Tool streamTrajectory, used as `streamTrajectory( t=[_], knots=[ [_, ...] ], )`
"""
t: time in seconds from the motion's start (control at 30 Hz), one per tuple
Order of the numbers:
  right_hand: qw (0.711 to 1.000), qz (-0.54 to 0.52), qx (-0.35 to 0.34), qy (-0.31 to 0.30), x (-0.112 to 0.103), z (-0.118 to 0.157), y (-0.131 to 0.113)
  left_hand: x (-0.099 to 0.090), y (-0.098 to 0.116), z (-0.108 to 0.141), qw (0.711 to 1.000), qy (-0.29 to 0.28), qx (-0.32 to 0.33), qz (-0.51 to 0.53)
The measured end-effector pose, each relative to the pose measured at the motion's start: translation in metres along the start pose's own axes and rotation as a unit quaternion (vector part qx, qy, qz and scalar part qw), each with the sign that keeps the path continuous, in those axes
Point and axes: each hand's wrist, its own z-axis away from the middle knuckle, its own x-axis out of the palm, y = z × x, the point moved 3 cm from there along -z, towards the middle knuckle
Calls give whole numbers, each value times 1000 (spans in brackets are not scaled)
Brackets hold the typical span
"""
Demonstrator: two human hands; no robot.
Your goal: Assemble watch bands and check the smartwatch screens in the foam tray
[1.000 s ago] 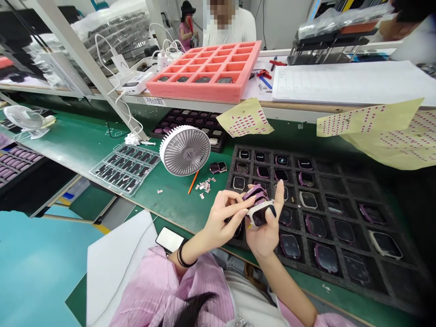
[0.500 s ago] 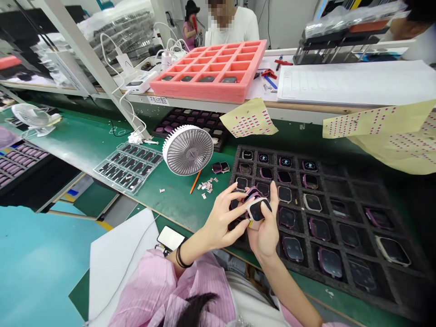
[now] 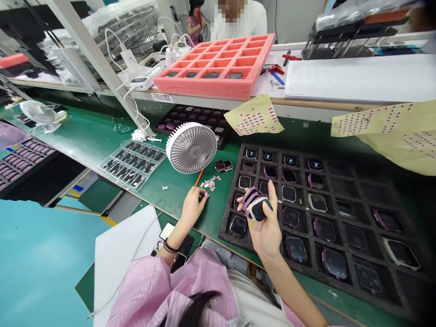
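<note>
Left of the left hand point(image 3: 191, 209), well apart from it, a clear tray point(image 3: 117, 178) carries rows of dark parts, and a lone small tab point(image 3: 165, 187) lies on the green bench point(image 3: 175, 200) between tray and hand. The left hand is lowered to the bench with its fingertips drawn narrowly together at the near edge of a scatter of small tabs point(image 3: 211, 183); I cannot tell whether a tab is pinched between them. Just beyond these fingers lies an orange pencil point(image 3: 199, 177), partly under a white fan point(image 3: 191, 147), and past the tabs two watches point(image 3: 224, 165) sit side by side.

Right of that, the right hand point(image 3: 267, 238) is palm up and full: its thumb presses on a pale watch point(image 3: 259, 210), with purple watch cases point(image 3: 251, 195) stacked against it on the finger side. Below and around this grip spreads a black foam tray point(image 3: 227, 218) with more watches in its compartments.

The stack leans, and the thumb seems to do most of the holding, so a loosened thumb could let a case slide onto the watches below and scratch one. The tabs are thin and loose; a clumsy pinch might lift two together, and a draught from the fan, if running, could scatter them.
</note>
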Motion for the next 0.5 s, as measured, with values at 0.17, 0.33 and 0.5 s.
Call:
streamTrajectory(
  t=[0.17,0.33,0.5],
  knots=[
    [1000,12,-17,-4,1,0,2,-9,27,1,982,-40,-25,185],
    [995,73,-74,-1,-2,3,5,-33,105,9,924,23,32,380],
    [969,190,-155,20,-11,8,5,-35,155,14,903,16,107,416]
  ],
)
